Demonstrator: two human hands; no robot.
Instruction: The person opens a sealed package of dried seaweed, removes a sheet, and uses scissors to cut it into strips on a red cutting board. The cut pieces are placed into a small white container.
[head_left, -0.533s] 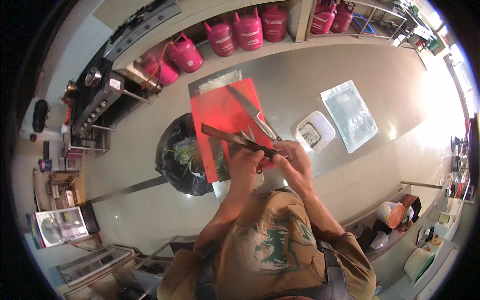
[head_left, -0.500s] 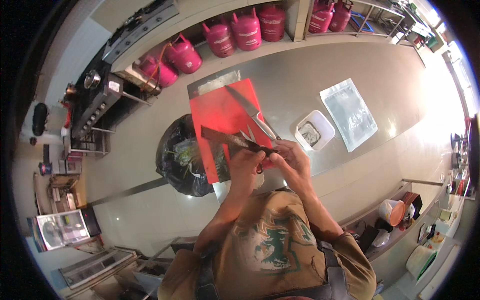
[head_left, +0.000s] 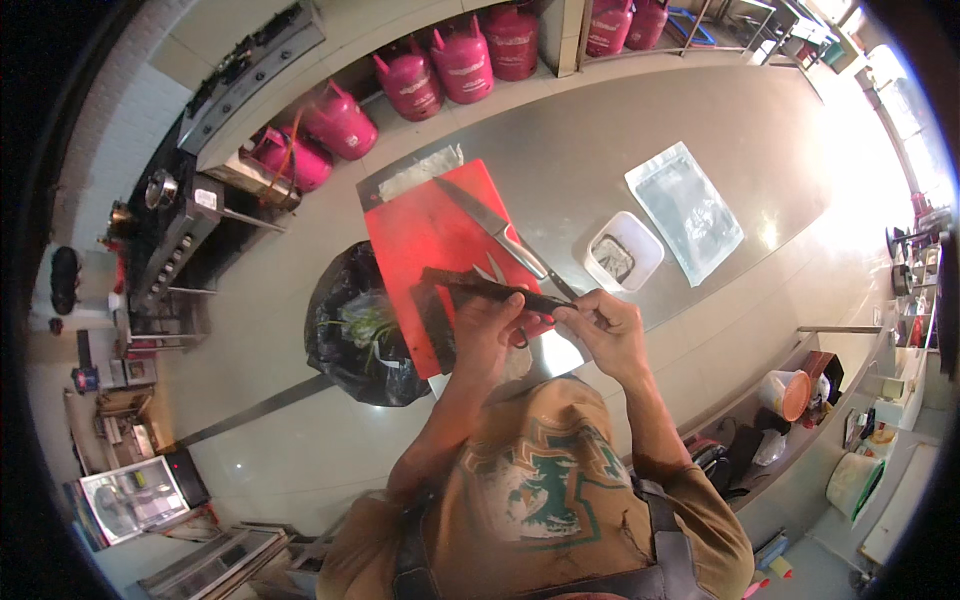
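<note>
A: Largest thing first?

B: A broad grey metal surface, seen from above, with strong glare toward the far right.

A: Past the far edge?

B: A row of pink gas cylinders, set under a ledge.

A: To the left?

B: A black plastic bag, open at the top, with green leafy stalks inside. Just to its right, a red cutting board, slightly turned.

A: And on the right?

B: A flat, silvery pouch, lying apart from the board. Between pouch and board, a white square tub, with contents too small to identify.

A: Any blade?

B: A large knife, laid slantwise, blade on the board, grey handle out past its right edge.

A: The hands?

B: Both closed on the same object: left hand gripping with thumb on top, right hand pinching the near end.

A: Gripping what?

B: A thin dark strip, held slantwise in front of the chest, left part above the board, material impossible to tell.

A: Smallest?

B: Scissors, blades parted just beyond the strip, a handle loop beside the left hand; held or lying, impossible to tell.
</note>
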